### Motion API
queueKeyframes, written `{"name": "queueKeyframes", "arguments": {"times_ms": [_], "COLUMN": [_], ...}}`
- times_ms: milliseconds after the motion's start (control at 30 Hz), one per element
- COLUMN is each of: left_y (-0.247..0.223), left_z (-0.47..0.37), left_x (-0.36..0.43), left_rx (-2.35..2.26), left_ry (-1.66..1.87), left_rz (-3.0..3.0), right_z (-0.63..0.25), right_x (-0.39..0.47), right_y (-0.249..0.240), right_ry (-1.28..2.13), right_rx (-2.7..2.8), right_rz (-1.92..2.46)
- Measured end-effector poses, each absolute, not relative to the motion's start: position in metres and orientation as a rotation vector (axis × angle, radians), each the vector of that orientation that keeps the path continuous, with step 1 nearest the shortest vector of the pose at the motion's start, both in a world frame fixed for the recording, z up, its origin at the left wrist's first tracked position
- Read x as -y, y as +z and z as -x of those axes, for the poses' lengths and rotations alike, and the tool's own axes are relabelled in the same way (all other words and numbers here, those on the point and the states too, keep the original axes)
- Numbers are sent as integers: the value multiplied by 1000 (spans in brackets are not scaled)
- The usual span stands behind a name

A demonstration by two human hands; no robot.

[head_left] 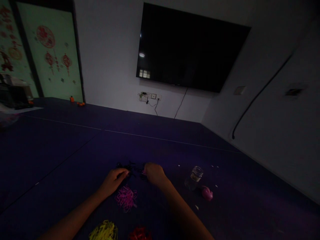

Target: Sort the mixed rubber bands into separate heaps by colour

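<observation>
A loose pile of thin black loops that look like rubber bands [132, 166] lies on the dark purple surface between my hands. At the left edge of that pile, my left hand [113, 180] has its thumb and fingertips pressed together; what they pinch cannot be made out. My right hand [153, 172] is curled closed at the right side of the pile, and pink rubber bands stick out from its fingers. A heap of pink rubber bands [126, 198] sits just below my left hand. Nearer to me are a yellow heap [104, 230] and a red heap [140, 234], both cut by the frame's lower edge.
To the right stand an open glass jar [194, 178] and a shiny pink object [207, 193], with small white scraps around. A large dark television [190, 46] hangs on the wall, above sockets and cables. Small orange items [80, 104] lie far left.
</observation>
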State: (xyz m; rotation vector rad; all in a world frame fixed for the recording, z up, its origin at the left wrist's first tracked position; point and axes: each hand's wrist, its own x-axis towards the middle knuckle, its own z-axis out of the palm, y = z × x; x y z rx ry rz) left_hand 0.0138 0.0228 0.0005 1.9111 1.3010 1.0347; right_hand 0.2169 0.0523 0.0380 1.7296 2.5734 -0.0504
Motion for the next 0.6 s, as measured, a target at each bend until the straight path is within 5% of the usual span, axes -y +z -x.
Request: {"name": "queueKeyframes", "arguments": {"times_ms": [600], "left_y": [1], "left_z": [-13], "left_x": [-23], "left_rx": [-1312], "left_ry": [1027], "left_rz": [-1939], "right_z": [-227], "right_x": [-57], "right_y": [41], "right_ry": [-131], "right_rx": [-2742], "right_rz": [-1562]}}
